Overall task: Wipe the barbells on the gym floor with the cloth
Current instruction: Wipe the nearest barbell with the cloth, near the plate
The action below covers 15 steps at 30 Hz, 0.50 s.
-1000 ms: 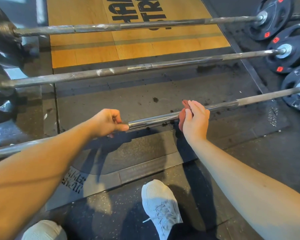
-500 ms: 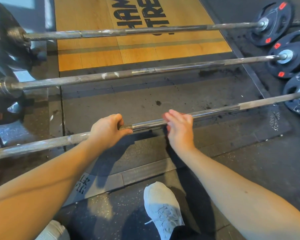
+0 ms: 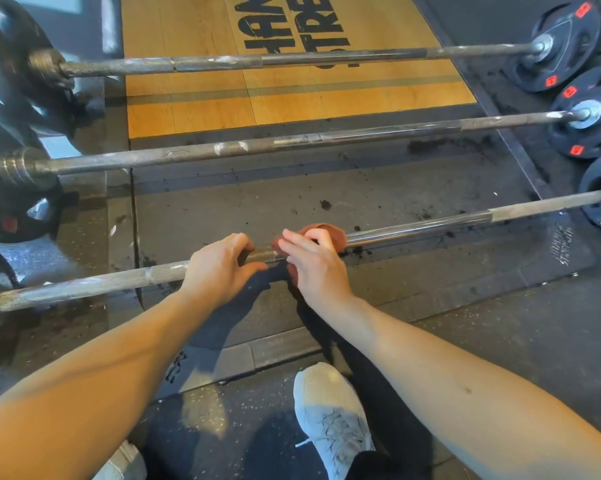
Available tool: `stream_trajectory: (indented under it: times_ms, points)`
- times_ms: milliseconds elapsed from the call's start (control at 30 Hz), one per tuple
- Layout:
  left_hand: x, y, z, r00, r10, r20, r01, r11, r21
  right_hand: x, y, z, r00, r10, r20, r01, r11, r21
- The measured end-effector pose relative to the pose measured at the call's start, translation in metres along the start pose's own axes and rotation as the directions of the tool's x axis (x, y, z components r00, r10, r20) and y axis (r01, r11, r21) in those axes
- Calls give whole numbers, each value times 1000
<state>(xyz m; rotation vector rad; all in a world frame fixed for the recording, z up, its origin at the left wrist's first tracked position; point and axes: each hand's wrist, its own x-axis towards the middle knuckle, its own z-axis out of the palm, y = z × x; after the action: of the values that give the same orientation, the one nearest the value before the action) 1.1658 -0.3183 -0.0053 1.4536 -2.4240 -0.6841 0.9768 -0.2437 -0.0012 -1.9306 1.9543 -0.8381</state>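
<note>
Your left hand [image 3: 222, 268] curls round the nearest barbell [image 3: 420, 226], along the rubber mat's [image 3: 361, 188] near edge. Your right hand [image 3: 318, 271] clamps the rust-red cloth [image 3: 337, 236] around its shaft. Wrap fully and press through the knurling. The middle barbell [image 3: 292, 142] and far barbell [image 3: 292, 58] lie beyond.

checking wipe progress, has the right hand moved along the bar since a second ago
Yes. The right hand with the cloth slid left along the bar, from right of the dark spot to beside the left hand.
</note>
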Motion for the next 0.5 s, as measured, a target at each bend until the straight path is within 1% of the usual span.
stream_trajectory:
  times_ms: [33,67,133,233,300,333,367,433,467,500]
  points:
    - [1,-1,0,1000,13,-1,-13,1000,-11,1,10,-9,1000,-5,-13,5,1000,-12]
    - [3,-2,-1,1000,11,9,-11,1000,-27,1,21,-16,999,30,-24,-30,999,-13]
    - [9,-3,-3,997,-41,62,44,997,-63,0,45,-31,985,150,-86,-150,989,8]
    - [23,-5,-11,968,-138,208,167,977,-132,-3,66,-38,950,282,-136,-287,958,-16]
    - [33,-6,-19,933,-152,328,232,947,-222,-3,61,-32,934,316,-167,-321,947,-2]
    - [39,-6,-23,908,-156,389,273,924,-266,-2,53,-25,928,317,-197,-319,948,22]
    - [44,-6,-27,882,-161,443,312,903,-294,0,40,-16,935,285,-211,-287,958,22]
    - [49,-6,-30,852,-176,493,361,880,-310,2,9,9,981,145,-132,-145,989,10]
    - [49,-5,-29,854,-180,488,365,876,-314,2,-3,20,993,84,-86,-84,996,11]
    - [47,-4,-27,864,-179,470,355,879,-318,3,-13,24,998,56,-36,-55,998,34]
